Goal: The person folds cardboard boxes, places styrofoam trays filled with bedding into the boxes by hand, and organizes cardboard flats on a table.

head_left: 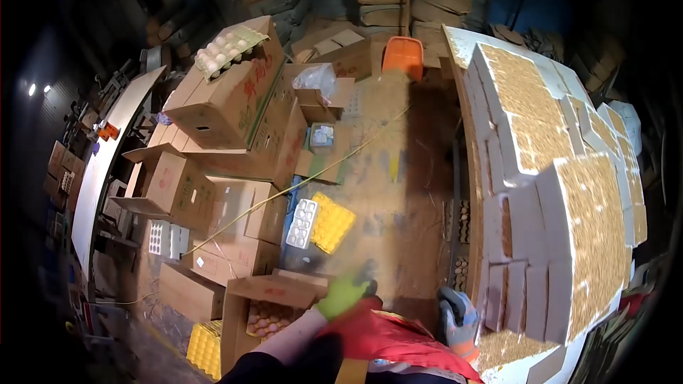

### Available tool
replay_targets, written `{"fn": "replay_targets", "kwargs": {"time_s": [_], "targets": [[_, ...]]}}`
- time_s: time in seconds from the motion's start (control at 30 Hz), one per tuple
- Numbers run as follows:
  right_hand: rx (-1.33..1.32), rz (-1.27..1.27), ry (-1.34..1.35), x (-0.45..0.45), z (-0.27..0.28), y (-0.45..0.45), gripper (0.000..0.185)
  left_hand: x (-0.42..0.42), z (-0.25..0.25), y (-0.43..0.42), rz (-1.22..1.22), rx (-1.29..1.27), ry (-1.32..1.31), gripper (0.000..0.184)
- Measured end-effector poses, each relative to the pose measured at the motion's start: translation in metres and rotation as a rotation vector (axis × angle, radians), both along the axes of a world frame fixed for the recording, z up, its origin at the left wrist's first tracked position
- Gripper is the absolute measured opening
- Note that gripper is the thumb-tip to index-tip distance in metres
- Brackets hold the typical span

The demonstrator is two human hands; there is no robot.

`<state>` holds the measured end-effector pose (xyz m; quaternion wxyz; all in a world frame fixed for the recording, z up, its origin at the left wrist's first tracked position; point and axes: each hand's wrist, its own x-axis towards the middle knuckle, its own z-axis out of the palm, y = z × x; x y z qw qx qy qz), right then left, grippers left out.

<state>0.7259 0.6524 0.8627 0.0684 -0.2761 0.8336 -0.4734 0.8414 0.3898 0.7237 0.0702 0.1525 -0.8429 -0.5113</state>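
Note:
My left hand [344, 297], in a bright green glove with dark fingertips, is in front of my body. Motion smears its fingers, so its grip cannot be made out. Just left of it stands an open cardboard box [238, 313] with a tray of eggs [267, 318] inside, partly behind my forearm. My right hand [459, 318], in a grey-blue and orange glove, is beside the right-hand table edge, close to the white-sided boxes [516, 298]. Its fingers look curled together; anything within them is hidden. Red cloth [398, 341] covers my front between both hands.
Yellow egg trays [333, 224] and a white tray [302, 224] lie on the floor ahead. Stacked cartons [228, 99] fill the left, with an egg-filled tray [226, 51] on top. A thin yellow strap [313, 181] crosses the floor. An orange container [403, 56] stands farther back.

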Motion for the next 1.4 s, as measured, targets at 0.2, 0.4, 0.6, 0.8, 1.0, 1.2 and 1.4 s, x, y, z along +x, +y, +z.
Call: {"fn": "replay_targets", "kwargs": {"time_s": [0.2,0.4,0.6,0.8,1.0,1.2,1.4], "targets": [[-0.050,0.119,0.126,-0.137,-0.022,-0.136,0.032,-0.125,0.011,-0.104,0.119,0.005,-0.110,0.059],[0.119,0.137,0.237,-0.306,-0.084,-0.225,0.039,-0.238,-0.030,-0.166,0.055,0.135,0.084,0.059],[0.179,0.106,-0.018,-0.502,-0.111,-0.362,0.040,-0.317,-0.029,-0.237,0.133,0.333,-0.260,0.060],[0.049,0.199,-0.239,-0.650,-0.135,-0.531,0.044,-0.378,-0.045,-0.342,0.572,0.187,-0.283,0.051],[0.128,0.234,-0.385,-0.774,-0.185,-0.645,0.040,-0.485,-0.109,-0.476,0.561,0.120,-0.415,0.053],[0.131,0.272,-0.381,-0.931,-0.239,-0.714,0.020,-0.656,-0.086,-0.647,0.484,-0.117,-0.176,0.056],[0.325,0.312,-0.209,-1.047,-0.226,-0.869,0.030,-0.762,-0.068,-0.788,0.564,0.018,-0.026,0.050]]}}
